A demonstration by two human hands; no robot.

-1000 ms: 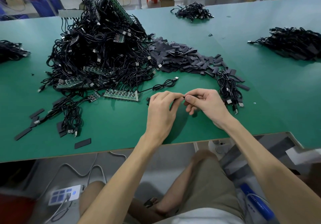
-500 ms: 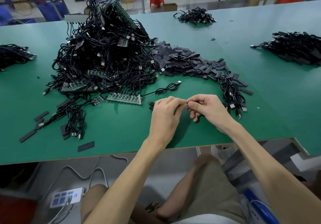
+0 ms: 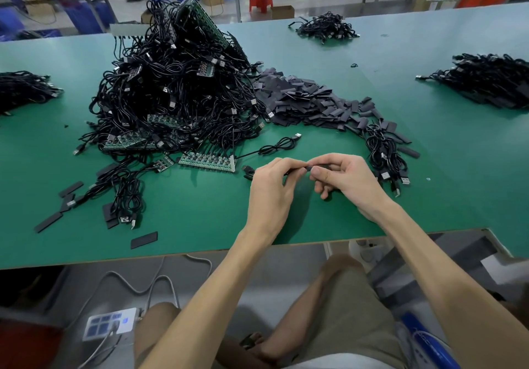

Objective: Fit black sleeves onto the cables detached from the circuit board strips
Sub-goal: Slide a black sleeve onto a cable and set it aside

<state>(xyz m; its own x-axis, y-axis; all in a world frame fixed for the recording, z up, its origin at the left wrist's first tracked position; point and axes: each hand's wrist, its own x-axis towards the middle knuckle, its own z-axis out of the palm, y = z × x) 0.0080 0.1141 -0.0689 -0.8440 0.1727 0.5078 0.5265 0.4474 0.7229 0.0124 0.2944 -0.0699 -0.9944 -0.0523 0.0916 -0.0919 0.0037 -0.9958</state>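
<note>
My left hand (image 3: 272, 188) pinches a thin black cable (image 3: 292, 170) just above the green table (image 3: 200, 214). My right hand (image 3: 343, 178) pinches a black sleeve (image 3: 319, 165) at the cable's end, fingertips of both hands almost touching. The cable's far part (image 3: 249, 171) lies on the table left of my left hand. A green circuit board strip (image 3: 207, 162) with cables attached lies to the left. A big heap of black cables and board strips (image 3: 171, 93) rises behind it. A pile of loose black sleeves (image 3: 309, 101) spreads behind my hands.
A bundle of cables (image 3: 383, 154) lies right of my right hand. More cable heaps sit at the far right (image 3: 486, 82), far left (image 3: 23, 91) and back (image 3: 326, 29). Loose sleeves (image 3: 144, 239) and a cable bunch (image 3: 126, 197) lie front left. The table's front edge (image 3: 171, 257) is close.
My hands stay together at the same spot; the fingers have shifted slightly on the cable end and sleeve. The camera view has tilted a little.
</note>
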